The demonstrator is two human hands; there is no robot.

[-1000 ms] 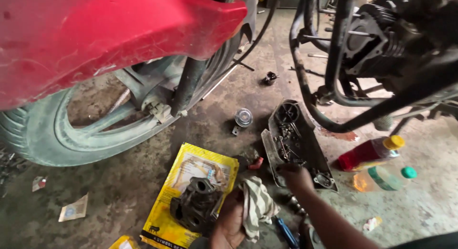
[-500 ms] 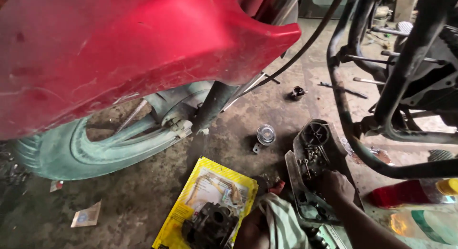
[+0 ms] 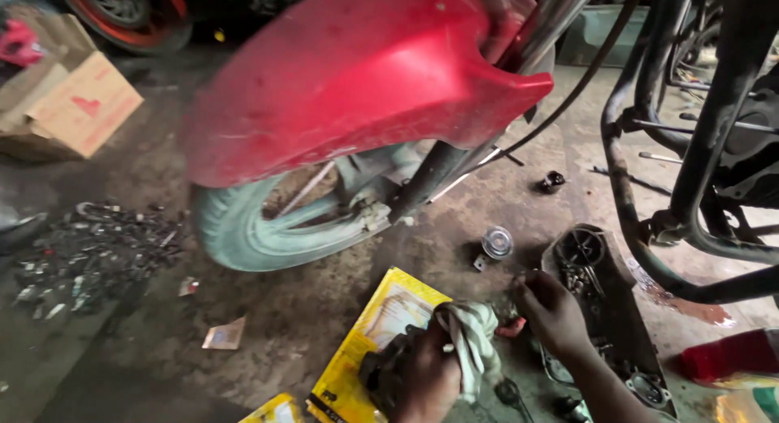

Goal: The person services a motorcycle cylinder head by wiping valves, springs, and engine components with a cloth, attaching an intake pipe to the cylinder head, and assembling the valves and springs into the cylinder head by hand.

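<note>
Count of items in view, workshop floor.

Hands: 2, left hand (image 3: 426, 378) and right hand (image 3: 554, 312). Rag (image 3: 473, 339): 1. Yellow packs: 2, one large (image 3: 375, 334), one at the lower edge (image 3: 276, 410). Red mudguard (image 3: 357, 74): 1. Tyre (image 3: 243, 232): 1 close, a second wheel (image 3: 122, 9) far back. Cardboard box (image 3: 77, 107): 1. Black tray (image 3: 604, 309): 1. Round silver cap (image 3: 497, 242): 1. Scrap pile (image 3: 93, 253): 1, pieces too many to count.

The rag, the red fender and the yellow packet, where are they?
rag (image 3: 475, 338), head view, on its bunched middle.
red fender (image 3: 357, 74), head view, on its broad top.
yellow packet (image 3: 381, 326), head view, on its upper part.
</note>
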